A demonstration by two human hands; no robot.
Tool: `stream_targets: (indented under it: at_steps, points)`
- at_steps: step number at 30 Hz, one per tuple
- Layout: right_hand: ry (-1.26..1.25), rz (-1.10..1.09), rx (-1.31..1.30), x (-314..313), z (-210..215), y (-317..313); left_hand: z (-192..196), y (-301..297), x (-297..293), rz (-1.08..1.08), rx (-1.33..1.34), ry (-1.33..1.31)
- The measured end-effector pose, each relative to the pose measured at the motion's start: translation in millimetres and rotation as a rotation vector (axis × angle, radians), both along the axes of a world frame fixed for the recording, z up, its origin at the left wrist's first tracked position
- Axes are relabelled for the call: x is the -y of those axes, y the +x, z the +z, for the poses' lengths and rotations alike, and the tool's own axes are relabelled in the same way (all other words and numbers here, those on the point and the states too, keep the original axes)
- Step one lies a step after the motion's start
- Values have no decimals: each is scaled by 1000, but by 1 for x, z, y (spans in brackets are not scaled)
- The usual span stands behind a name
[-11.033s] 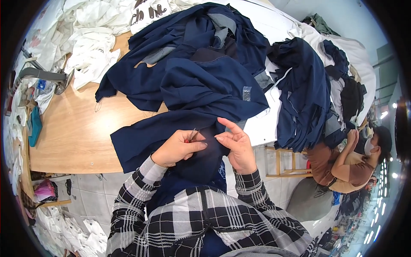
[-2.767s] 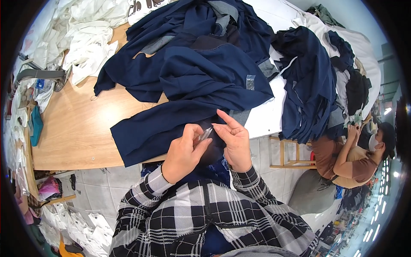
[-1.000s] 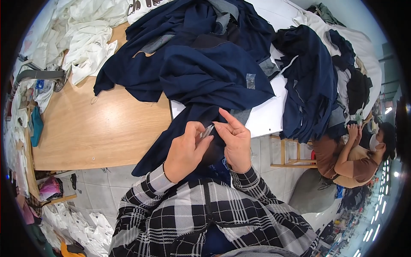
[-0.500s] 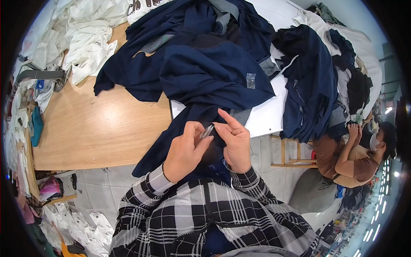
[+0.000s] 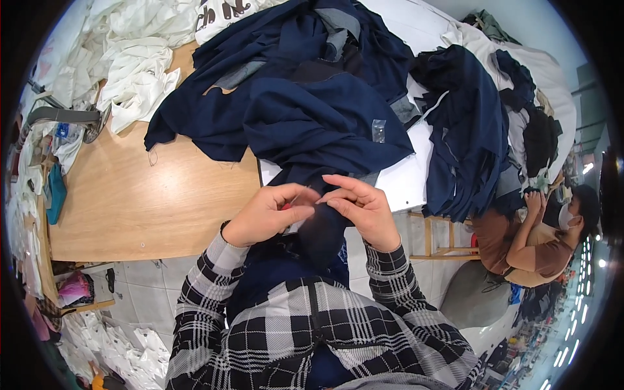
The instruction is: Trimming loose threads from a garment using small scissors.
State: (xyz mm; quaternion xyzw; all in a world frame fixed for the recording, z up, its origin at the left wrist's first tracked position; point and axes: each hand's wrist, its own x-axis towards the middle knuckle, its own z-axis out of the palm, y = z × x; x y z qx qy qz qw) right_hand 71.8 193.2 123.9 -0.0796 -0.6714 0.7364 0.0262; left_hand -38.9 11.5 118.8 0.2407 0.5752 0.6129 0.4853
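My left hand (image 5: 270, 211) is closed around a small tool, mostly hidden, with a red part (image 5: 286, 207) showing beside the palm. Its fingertips are blurred and close to those of my right hand (image 5: 364, 211). The right thumb and forefinger are pinched together; whatever is between them is too small to make out. Just below and behind both hands, dark navy cloth (image 5: 322, 237) hangs off the table edge toward my lap. It runs up into a large heap of navy garments (image 5: 305, 117). On that heap lies a small clear plastic bag (image 5: 379, 130) with tiny things inside.
A wooden tabletop (image 5: 149, 208) spans the left, with white garments (image 5: 136, 84) piled at its far side. More navy garments (image 5: 465, 136) drape over a white surface (image 5: 402, 179) on the right. A masked person (image 5: 546, 237) sits beyond a wooden stool (image 5: 432, 237).
Both hands have moved slightly apart and the left has turned, hiding the shiny metal piece seen before. The navy cloth strip left of my hands has shifted off the table corner toward my lap.
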Motion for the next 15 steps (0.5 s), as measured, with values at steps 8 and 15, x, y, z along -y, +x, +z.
stream_targets:
  at_steps: [8,15]
  points:
    - [409,-129,-186,-4,-8,-8,-30,-3,-15,12,-229,218]
    - [-15,-346,253,44,-32,19,-40,11,-10,208,129,-118]
